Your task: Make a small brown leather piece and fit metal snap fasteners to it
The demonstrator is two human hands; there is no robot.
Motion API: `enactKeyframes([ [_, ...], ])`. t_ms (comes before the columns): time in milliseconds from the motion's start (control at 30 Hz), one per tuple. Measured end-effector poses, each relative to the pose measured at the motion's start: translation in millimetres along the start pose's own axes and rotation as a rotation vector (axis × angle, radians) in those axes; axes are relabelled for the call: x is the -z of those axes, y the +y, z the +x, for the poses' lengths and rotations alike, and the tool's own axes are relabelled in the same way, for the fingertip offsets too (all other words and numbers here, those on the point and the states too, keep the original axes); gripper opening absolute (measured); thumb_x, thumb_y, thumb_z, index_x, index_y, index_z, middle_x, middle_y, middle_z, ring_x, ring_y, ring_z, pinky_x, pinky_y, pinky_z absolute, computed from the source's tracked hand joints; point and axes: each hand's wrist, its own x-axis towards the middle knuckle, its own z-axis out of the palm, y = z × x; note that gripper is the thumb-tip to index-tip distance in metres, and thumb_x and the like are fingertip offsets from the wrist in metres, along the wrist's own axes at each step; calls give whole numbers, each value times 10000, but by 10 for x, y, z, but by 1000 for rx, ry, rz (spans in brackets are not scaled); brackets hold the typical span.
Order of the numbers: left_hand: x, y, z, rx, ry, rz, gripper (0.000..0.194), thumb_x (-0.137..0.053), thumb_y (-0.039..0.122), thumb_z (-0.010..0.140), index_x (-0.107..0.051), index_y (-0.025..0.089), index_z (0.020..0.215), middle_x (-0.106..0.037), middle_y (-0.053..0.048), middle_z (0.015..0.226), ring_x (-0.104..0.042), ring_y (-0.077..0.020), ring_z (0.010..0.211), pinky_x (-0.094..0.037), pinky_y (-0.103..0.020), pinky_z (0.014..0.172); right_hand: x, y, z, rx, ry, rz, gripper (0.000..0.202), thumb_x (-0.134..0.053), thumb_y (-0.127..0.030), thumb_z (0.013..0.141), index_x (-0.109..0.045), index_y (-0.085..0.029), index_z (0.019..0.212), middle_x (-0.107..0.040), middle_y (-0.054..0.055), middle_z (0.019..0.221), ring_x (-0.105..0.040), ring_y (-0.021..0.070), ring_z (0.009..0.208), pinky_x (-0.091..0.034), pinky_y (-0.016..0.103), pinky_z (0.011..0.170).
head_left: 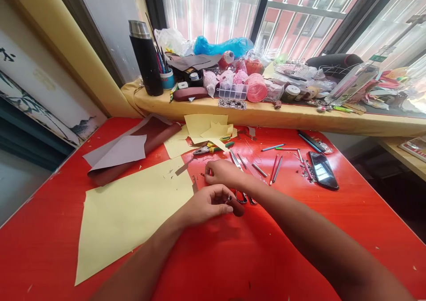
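Observation:
My left hand (208, 203) is closed on a small brown leather piece (237, 207), which has a bit of shiny metal at its upper edge. Just above it, my right hand (222, 173) reaches across to the left over the red table, fingertips pressed together. At those fingertips a tiny dark scrap shows, too small to name. Scissors (240, 197) lie partly hidden behind my hands. To the left of both hands is a large sheet of yellow paper (140, 216). Pliers with green and yellow handles (213, 148) rest beyond my right hand.
A brown leather roll (159, 138) lies at the back left of the red table (266, 261). Pens and pencils (275, 170), small metal bits and a phone (323, 170) are on the right. The sill behind holds a black flask (146, 64), a clear compartment box (232, 91) and clutter.

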Motion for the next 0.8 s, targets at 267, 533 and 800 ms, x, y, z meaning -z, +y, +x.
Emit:
enactKeyframes([
  [267, 93, -62, 38, -72, 67, -10, 255, -785, 378, 914, -670, 170, 1008, -807, -130, 1083, -749, -278, 1070, -553, -425, 977, -39, 441, -454, 12, 117, 778, 167, -632, -350, 887, -601, -206, 807, -538, -47, 651, -464, 110, 555, -331, 236, 511],
  [533, 156, -150, 92, -111, 123, 46, 239, -770, 346, 927, -705, 165, 1069, -796, -102, 1065, -749, -262, 1062, -555, -416, 1007, -232, 611, -912, 19, -21, 1040, 270, -706, -453, 886, -613, -201, 863, -519, -65, 605, -393, 84, 495, -299, 223, 470],
  [800, 126, -163, 74, -66, 98, 132, 251, -780, 365, 931, -708, 167, 1068, -801, -109, 1078, -751, -265, 1067, -555, -395, 978, -385, 666, -976, 94, 40, 965, 292, -696, -480, 902, -626, -198, 876, -544, -50, 627, -422, 105, 534, -316, 241, 503],
])
